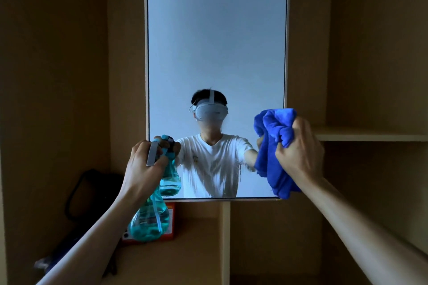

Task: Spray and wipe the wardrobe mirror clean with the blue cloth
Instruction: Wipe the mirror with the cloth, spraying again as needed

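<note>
Far left, low in the wardrobe recess: a dark bag (90, 194), slumped against the wall. Not part of the job.

My left hand (143, 169) is clenched round the neck of a translucent teal plastic spray bottle (150, 217), fingers (159, 162) folded over the grey trigger. The bottle hangs upright, nozzle aimed at the lower left corner of the glass. Behind its base stands an orange box (171, 224) on the lower shelf.

Centre: the tall rectangular wardrobe mirror (216, 41), long axis vertical, set in a pale wooden frame. Wet streaks run down the lower part of the glass, just above the bottom edge; the upper glass shows no spray that I can make out.

My right hand (298, 152) is closed in a fist on a bunched blue microfibre cloth (274, 145), which hangs at the mirror's lower right edge. I cannot tell whether the cloth touches the glass.

Further right: a light wooden shelf (370, 134), level with my right hand.

Assessment: the wet patch lies left of the cloth and slightly lower. The right hand is the nearer of the two to wipe it; the stroke should travel leftward across the short axis of the mirror, with the bottle drawn clear first.
</note>
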The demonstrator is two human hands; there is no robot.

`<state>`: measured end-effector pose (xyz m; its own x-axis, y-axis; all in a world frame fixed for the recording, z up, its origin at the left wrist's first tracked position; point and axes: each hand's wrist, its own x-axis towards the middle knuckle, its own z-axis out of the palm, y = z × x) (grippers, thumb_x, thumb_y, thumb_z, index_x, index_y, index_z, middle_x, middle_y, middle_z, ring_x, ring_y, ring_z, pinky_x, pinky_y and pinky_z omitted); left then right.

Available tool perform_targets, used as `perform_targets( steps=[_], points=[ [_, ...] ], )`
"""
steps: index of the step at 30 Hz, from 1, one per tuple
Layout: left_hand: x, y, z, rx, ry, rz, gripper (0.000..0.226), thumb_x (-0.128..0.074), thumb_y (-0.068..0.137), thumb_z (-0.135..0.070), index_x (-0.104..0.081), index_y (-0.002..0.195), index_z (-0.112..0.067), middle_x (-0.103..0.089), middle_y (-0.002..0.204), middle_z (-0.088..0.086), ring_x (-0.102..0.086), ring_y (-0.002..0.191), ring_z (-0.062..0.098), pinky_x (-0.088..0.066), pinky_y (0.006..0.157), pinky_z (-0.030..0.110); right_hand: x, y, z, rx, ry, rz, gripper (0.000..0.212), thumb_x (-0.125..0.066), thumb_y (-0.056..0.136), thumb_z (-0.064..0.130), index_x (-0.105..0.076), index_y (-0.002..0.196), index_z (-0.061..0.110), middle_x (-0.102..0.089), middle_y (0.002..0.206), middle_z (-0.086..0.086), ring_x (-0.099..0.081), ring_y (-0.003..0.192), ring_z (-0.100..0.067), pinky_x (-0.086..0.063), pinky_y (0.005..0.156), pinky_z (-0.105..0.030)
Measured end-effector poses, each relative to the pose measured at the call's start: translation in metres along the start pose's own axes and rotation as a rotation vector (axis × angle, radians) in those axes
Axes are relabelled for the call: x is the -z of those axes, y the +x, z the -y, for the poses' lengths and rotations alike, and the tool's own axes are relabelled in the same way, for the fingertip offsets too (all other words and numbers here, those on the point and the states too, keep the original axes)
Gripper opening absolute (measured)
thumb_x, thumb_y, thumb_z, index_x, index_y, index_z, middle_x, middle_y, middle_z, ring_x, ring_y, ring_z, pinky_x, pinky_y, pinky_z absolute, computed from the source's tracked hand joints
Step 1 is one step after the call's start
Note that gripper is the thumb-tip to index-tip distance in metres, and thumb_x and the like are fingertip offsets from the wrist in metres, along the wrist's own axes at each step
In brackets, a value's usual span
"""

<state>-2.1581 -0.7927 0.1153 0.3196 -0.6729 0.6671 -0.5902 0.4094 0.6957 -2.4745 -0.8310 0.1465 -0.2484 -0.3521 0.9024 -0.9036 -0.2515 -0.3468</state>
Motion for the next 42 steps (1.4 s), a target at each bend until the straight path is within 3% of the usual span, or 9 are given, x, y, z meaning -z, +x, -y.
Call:
perform_targets(
  steps=[6, 11, 16, 21, 27, 30, 33, 37, 42],
  points=[
    [0.0, 0.002, 0.0, 0.001, -0.016, -0.015, 0.021, -0.063, 0.091, -0.01, -0.057, 0.111, -0.008, -0.054, 0.113, 0.004, -0.054, 0.096, 0.028, -0.046, 0.078, 0.044, -0.009, -0.001, 0.002, -0.057, 0.06, -0.061, 0.034, -0.061, 0.082, 0.016, -0.048, 0.113, 0.007, -0.056, 0.106, -0.013, -0.06, 0.091, -0.039, -0.052, 0.067, -0.047],
    [0.006, 0.002, -0.001, 0.042, -0.102, 0.011, 0.032, -0.056, 0.074, -0.031, -0.058, 0.098, -0.011, -0.061, 0.098, 0.012, -0.056, 0.087, 0.033, -0.044, 0.07, 0.044, -0.013, 0.001, 0.011, -0.089, 0.05, -0.072, 0.033, -0.059, 0.084, 0.015, -0.049, 0.113, 0.005, -0.053, 0.109, -0.014, -0.06, 0.09, -0.041, -0.045, 0.066, -0.04],
    [0.009, 0.003, 0.001, 0.069, -0.138, 0.02, 0.032, -0.054, 0.069, -0.032, -0.059, 0.094, -0.012, -0.062, 0.096, 0.012, -0.056, 0.084, 0.03, -0.041, 0.066, 0.04, -0.018, 0.001, 0.022, -0.059, 0.022, -0.122, 0.035, -0.061, 0.082, 0.011, -0.05, 0.113, 0.003, -0.053, 0.109, -0.016, -0.06, 0.086, -0.042, -0.035, 0.062, -0.034],
    [0.01, 0.005, 0.007, 0.064, -0.167, 0.018, 0.013, -0.062, 0.082, -0.017, -0.06, 0.094, -0.011, -0.063, 0.096, 0.011, -0.058, 0.086, 0.029, -0.042, 0.067, 0.04, -0.031, 0.005, 0.048, 0.008, 0.03, -0.129, 0.037, -0.063, 0.082, 0.014, -0.051, 0.115, 0.003, -0.054, 0.11, -0.016, -0.06, 0.087, -0.041, -0.035, 0.061, -0.033],
    [0.016, 0.006, 0.009, 0.111, -0.243, 0.039, 0.022, -0.061, 0.074, -0.023, -0.06, 0.094, -0.013, -0.065, 0.091, 0.01, -0.057, 0.078, 0.026, -0.045, 0.066, 0.04, -0.048, -0.011, 0.119, 0.166, 0.063, -0.061, 0.038, -0.058, 0.079, 0.026, -0.053, 0.111, 0.006, -0.053, 0.102, -0.013, -0.06, 0.088, -0.037, -0.042, 0.056, -0.037],
    [0.016, 0.005, 0.008, 0.121, -0.277, 0.056, 0.024, -0.06, 0.073, -0.023, -0.058, 0.093, -0.009, -0.061, 0.085, 0.009, -0.053, 0.074, 0.023, -0.042, 0.065, 0.038, -0.064, -0.024, 0.154, 0.269, 0.06, -0.038, 0.043, -0.071, 0.07, 0.016, -0.056, 0.109, 0.007, -0.056, 0.1, -0.011, -0.061, 0.083, -0.033, -0.035, 0.051, -0.03],
    [0.016, 0.005, 0.008, 0.14, -0.306, 0.058, 0.03, -0.06, 0.07, -0.024, -0.057, 0.093, -0.005, -0.061, 0.086, 0.014, -0.053, 0.074, 0.023, -0.043, 0.066, 0.04, -0.073, -0.029, 0.167, 0.34, 0.04, -0.016, 0.041, -0.07, 0.07, 0.011, -0.056, 0.109, 0.008, -0.056, 0.099, -0.008, -0.059, 0.081, -0.029, -0.03, 0.052, -0.028],
    [0.018, 0.003, 0.007, 0.146, -0.329, 0.055, 0.028, -0.057, 0.068, -0.027, -0.06, 0.093, -0.015, -0.064, 0.089, 0.009, -0.059, 0.077, 0.022, -0.046, 0.066, 0.034, -0.067, -0.021, 0.151, 0.362, 0.037, -0.01, 0.043, -0.074, 0.068, 0.014, -0.056, 0.107, 0.008, -0.057, 0.094, -0.008, -0.06, 0.076, -0.03, -0.028, 0.049, -0.026],
    [0.016, 0.002, 0.008, 0.14, -0.282, 0.04, 0.032, -0.059, 0.067, -0.028, -0.061, 0.096, -0.015, -0.067, 0.096, 0.014, -0.065, 0.091, 0.037, -0.055, 0.08, 0.056, -0.048, 0.0, 0.109, 0.272, 0.058, -0.067, 0.041, -0.062, 0.078, 0.021, -0.054, 0.115, 0.007, -0.055, 0.098, -0.013, -0.059, 0.086, -0.037, -0.039, 0.053, -0.035]
  ],
)
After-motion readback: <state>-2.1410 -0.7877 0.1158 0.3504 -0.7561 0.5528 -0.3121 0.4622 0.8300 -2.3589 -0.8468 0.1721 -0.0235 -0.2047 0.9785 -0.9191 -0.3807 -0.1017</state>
